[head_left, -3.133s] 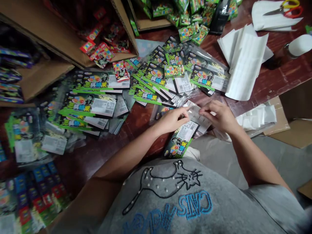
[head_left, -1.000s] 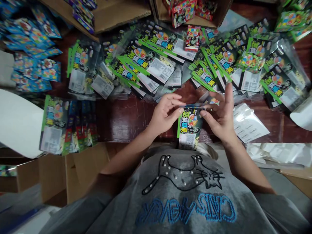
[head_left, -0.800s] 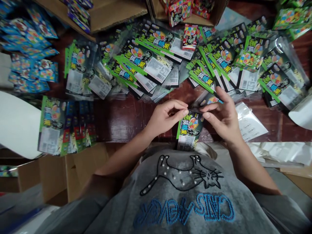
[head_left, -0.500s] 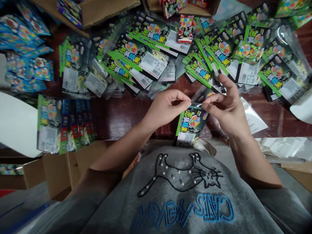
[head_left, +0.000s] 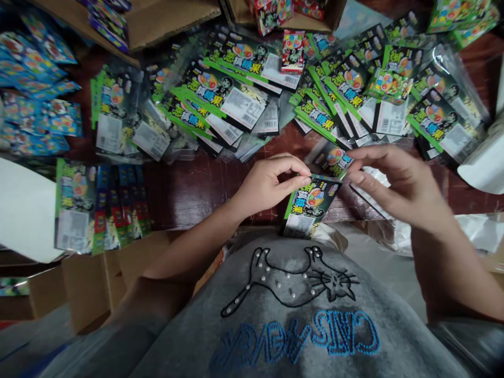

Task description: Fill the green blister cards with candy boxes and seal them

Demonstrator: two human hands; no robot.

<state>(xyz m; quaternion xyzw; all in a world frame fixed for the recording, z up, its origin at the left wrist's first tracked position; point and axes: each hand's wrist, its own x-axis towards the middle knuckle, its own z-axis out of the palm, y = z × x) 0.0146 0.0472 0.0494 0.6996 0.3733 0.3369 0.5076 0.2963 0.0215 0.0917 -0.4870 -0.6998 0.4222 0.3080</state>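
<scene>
My left hand (head_left: 277,181) pinches the top left corner of a black and green printed candy bag (head_left: 311,202), between thumb and index finger. The bag hangs tilted just in front of my shirt, its white label at the bottom. My right hand (head_left: 397,184) is just beyond the bag's top right corner, with thumb and fingers drawn together. A thin shiny edge runs along the bag's top toward these fingertips; what they hold is too small to make out. Behind the bag, another black bag (head_left: 333,157) lies on the table.
Many similar bags (head_left: 208,86) overlap across the table (head_left: 173,194). A small red packet (head_left: 292,52) and a green packet (head_left: 389,84) lie on them. Blue packets (head_left: 35,121) are piled at left, above a row of upright filled bags (head_left: 118,205). Cardboard boxes (head_left: 173,21) stand at the back.
My right hand has moved right, away from the bag's top edge. My left hand still pinches the bag. The whole view has shifted slightly.
</scene>
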